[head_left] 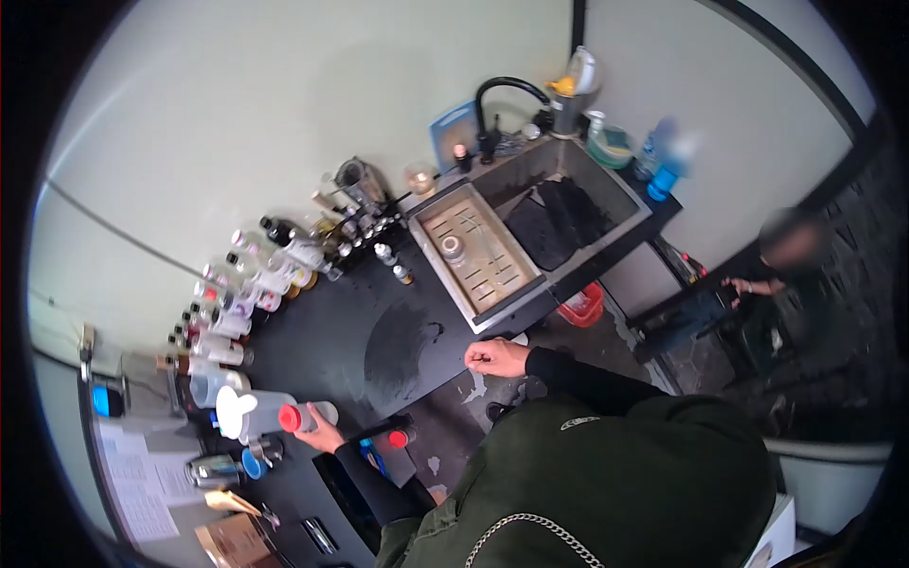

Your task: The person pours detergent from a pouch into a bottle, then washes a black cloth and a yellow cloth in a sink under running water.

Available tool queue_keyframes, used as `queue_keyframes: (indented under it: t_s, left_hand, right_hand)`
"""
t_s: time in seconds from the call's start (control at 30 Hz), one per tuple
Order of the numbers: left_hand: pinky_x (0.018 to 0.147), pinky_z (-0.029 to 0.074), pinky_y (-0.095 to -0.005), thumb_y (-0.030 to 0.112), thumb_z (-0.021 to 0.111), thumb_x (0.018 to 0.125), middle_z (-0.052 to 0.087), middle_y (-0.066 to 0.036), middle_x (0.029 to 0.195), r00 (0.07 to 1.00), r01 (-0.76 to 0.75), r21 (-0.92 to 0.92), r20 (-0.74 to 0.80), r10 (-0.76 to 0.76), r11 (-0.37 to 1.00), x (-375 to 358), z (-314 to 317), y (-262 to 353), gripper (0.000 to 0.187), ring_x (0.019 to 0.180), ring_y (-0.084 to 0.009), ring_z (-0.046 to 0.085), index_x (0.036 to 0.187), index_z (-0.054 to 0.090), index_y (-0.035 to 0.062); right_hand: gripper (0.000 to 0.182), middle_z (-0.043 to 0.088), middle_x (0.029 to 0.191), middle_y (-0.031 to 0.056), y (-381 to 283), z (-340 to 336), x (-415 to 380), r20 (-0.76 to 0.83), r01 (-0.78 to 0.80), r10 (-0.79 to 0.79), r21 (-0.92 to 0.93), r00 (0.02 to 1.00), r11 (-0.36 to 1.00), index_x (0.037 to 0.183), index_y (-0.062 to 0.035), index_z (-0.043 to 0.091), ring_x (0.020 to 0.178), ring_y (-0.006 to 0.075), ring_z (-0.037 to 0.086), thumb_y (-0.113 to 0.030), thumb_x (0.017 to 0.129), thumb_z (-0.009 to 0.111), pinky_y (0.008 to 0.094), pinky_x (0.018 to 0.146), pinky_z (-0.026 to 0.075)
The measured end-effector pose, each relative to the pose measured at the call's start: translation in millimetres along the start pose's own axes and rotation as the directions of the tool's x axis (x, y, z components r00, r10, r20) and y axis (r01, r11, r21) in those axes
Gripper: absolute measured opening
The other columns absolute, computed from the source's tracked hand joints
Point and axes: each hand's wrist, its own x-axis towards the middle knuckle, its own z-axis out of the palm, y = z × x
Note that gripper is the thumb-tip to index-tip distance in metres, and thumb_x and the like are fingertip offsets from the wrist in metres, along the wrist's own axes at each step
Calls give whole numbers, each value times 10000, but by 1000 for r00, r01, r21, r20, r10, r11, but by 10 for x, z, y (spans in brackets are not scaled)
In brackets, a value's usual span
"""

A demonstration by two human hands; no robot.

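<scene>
My left hand [322, 434] is wrapped round a clear bottle with a red cap [290, 417], at the lower left over the black counter [312, 350]. Right beside that bottle stands a clear pitcher with a white lid [237, 412]. My right hand [496, 358] is at the counter's front edge, its fingers curled together; whether anything small is between them is hidden. Wet smears mark the counter to the left of my right hand. Two small dropper bottles [402, 274] stand near the drain tray.
Bottles [256, 275] line the wall side. A drain tray [483, 256] adjoins a sink [606, 170] holding dark cloth [559, 222], with a black faucet [511, 82] behind. A red bin [582, 305] is below. Another person [795, 275] is at the right.
</scene>
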Motion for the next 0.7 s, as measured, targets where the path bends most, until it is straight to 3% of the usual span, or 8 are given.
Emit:
queue_keyframes:
  t_s: [0.2, 0.23, 0.27, 0.3, 0.37, 0.43, 0.57, 0.7]
  left_hand:
    - [1025, 398, -367, 165, 773, 810, 597, -142, 1241, 867, -247, -201, 391, 308, 948, -654, 49, 866, 564, 1141, -242, 562, 1289, 529, -9]
    - [1009, 413, -367, 129, 780, 798, 606, -129, 1227, 812, -253, -264, 465, 353, 931, -813, 86, 1030, 554, 1126, -230, 571, 1278, 539, -6]
    - [990, 429, -352, 105, 775, 798, 602, -118, 1229, 770, -192, -312, 540, 340, 930, -975, 145, 1182, 545, 1113, -212, 575, 1281, 542, 8]
    - [971, 445, -337, 82, 770, 798, 597, -106, 1232, 723, -124, -352, 609, 327, 928, -1143, 214, 1342, 539, 1100, -194, 580, 1284, 544, 21]
    - [952, 456, -325, 77, 781, 783, 604, -93, 1203, 580, 42, -411, 752, 313, 911, -1502, 353, 1766, 556, 1077, -183, 587, 1282, 542, 17]
    - [915, 471, -325, 77, 808, 747, 643, -81, 1109, 514, 99, -504, 764, 389, 858, -1882, 526, 2160, 517, 1005, -179, 611, 1204, 579, 2]
    - [909, 476, -324, 60, 794, 755, 629, -80, 1105, 396, 48, -571, 764, 509, 820, -2527, 855, 2636, 490, 1015, -176, 606, 1183, 565, -9]
    - [966, 447, -338, 126, 685, 876, 510, -166, 1331, 280, 197, -572, 811, 514, 796, -2969, 1074, 2949, 722, 1135, -226, 558, 1477, 299, 19]
  right_hand:
    - [328, 651, 950, 82, -245, -95, 31, -50, 29, -34, -98, 998, 995, 1144, -86, 536, 843, 214, 639, -290, 905, 629, 352, 775, 500]
    - [379, 651, 969, 94, -319, -121, 3, -55, 32, -39, -119, 998, 992, 1176, -99, 513, 833, 233, 642, -317, 894, 644, 369, 769, 500]
    - [597, 595, 1165, 144, -411, -174, -13, -7, -33, 32, -117, 999, 993, 1318, -111, 422, 986, 291, 627, -359, 848, 696, 396, 859, 490]
    - [597, 595, 1165, 144, -461, -188, -39, -8, -38, 37, -114, 999, 993, 1318, -111, 422, 986, 291, 627, -359, 848, 696, 396, 859, 490]
    - [772, 498, 1320, 181, -552, -229, -90, -186, 293, -362, -316, 913, 902, 1398, -98, 347, 1160, 341, 553, -377, 798, 744, 418, 982, 444]
    - [885, 445, 1382, 192, -640, -376, -149, -158, 269, -325, -298, 932, 916, 1437, -85, 298, 1265, 355, 473, -348, 744, 780, 425, 1065, 384]
    - [946, 487, 1344, 202, -393, -746, -364, -403, 153, -230, -214, 886, 965, 1443, -54, 298, 1228, 356, 510, -267, 667, 795, 409, 1036, 412]
    - [873, 554, 1252, 224, -175, -1423, -817, -481, 74, -168, -208, 860, 975, 1381, -6, 395, 1175, 350, 553, -299, 669, 805, 406, 988, 442]
